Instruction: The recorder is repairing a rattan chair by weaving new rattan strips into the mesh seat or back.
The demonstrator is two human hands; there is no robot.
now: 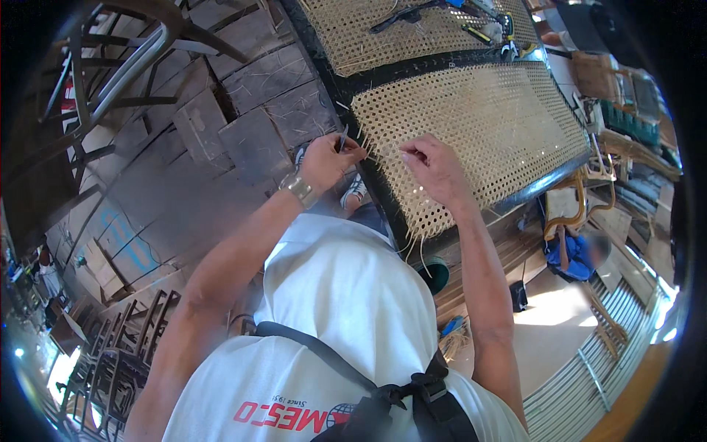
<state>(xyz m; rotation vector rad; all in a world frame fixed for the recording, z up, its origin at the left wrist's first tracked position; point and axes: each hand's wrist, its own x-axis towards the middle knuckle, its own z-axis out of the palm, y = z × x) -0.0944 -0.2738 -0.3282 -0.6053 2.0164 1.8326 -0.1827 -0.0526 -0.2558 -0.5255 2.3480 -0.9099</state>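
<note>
A woven cane panel [456, 125] with small open holes is set in a black wooden frame [383, 195] in front of me. My left hand [329, 162] is at the panel's left edge, its fingers closed on a thin grey pointed tool [342, 138] whose kind I cannot make out. Over the near left part of the weave, my right hand [436, 171] is closed in a pinch. Whatever lies between its fingertips is too small to see. Loose cane ends [417, 243] hang out at the panel's near corner.
A second cane panel [353, 37] lies beyond a black crossbar, with pliers [508, 29] and other hand tools on it. Wooden chair frames [140, 66] stand at left. A dark green bucket [434, 274] is below the near edge. A person in blue [571, 254] sits at right.
</note>
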